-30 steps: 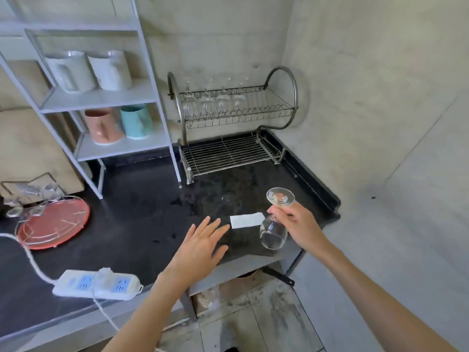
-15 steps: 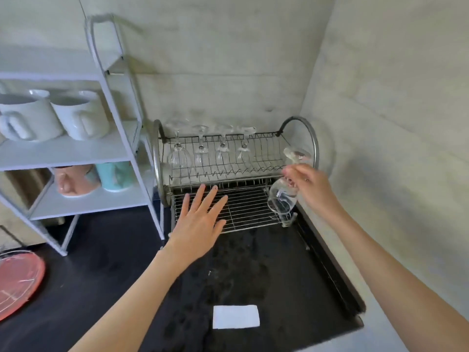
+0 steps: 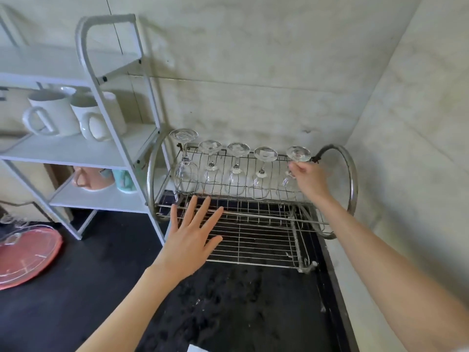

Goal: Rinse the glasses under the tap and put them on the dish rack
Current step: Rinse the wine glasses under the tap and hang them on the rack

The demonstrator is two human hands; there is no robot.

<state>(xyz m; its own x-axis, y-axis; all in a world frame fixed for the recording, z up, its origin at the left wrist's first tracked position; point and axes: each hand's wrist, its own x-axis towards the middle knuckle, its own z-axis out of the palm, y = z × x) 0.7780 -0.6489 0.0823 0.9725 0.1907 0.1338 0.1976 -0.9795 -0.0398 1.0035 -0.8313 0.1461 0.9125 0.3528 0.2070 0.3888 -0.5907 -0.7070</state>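
Head camera: a person's right hand (image 3: 308, 180) grips the stem of an upturned wine glass (image 3: 294, 168), fingers curled round it just under the foot, with the bowl down in the upper tier of the wire dish rack (image 3: 351, 179) at its right end. Four more stemmed glasses (image 3: 236, 171) stand inverted in a row to its left on the same tier, feet up. The left hand (image 3: 193, 240) hovers flat and spread, fingers straight and apart, holding nothing, over the front left of the rack's lower grid. The rack sits on a dark wet countertop (image 3: 228, 301) in the corner of pale walls. To the left, a white shelf unit (image 3: 121, 138) carries two white mugs (image 3: 55, 115) above and a pink and a teal cup below. A red tray (image 3: 28, 255) lies at the far left edge.
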